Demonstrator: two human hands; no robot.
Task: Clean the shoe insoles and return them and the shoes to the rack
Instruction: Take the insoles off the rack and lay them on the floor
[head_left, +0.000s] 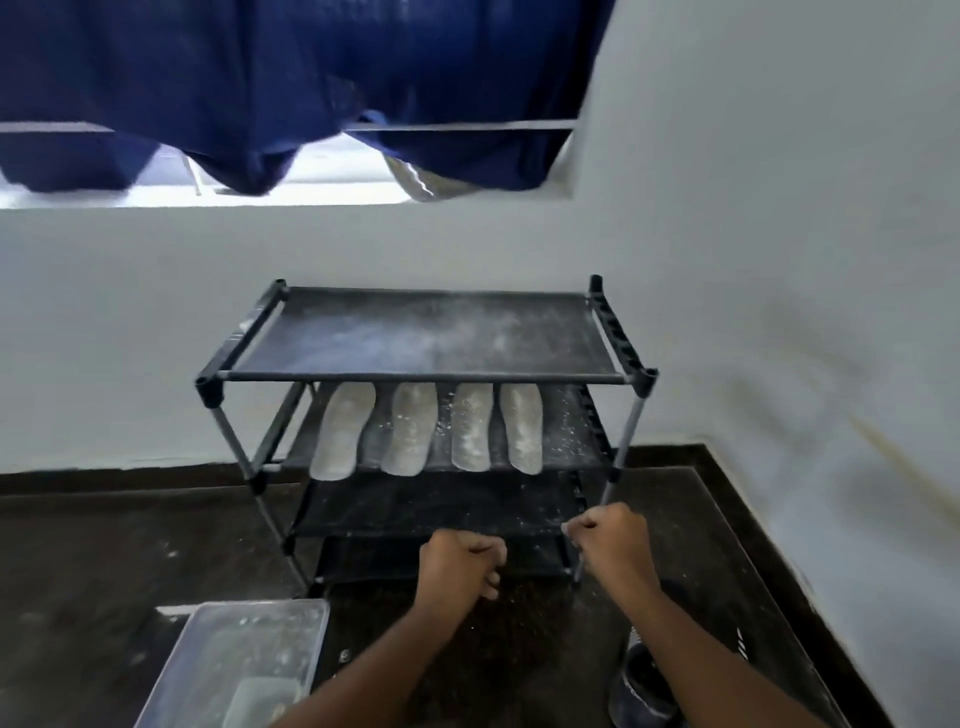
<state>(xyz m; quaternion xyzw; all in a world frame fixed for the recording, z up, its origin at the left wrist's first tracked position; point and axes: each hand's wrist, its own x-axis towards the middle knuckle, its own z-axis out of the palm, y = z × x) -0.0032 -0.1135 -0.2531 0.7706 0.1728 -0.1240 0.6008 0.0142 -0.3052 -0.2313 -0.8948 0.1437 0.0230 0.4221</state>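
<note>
On rack (426, 376), four powdery insoles (431, 428)

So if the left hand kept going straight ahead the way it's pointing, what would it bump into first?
Probably the rack. The left hand, curled in a fist, points forward at the dark lower shelves just beyond its knuckles. Depth is hard to judge from this one view, but nothing shows between them.

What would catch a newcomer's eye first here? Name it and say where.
Four pale, powder-dusted insoles lie side by side on the second shelf of the black tiered metal rack against the white wall. In front, the left hand and right hand are curled into fists near the lower shelves. A clear plastic tub sits on the dark floor at lower left.
</note>
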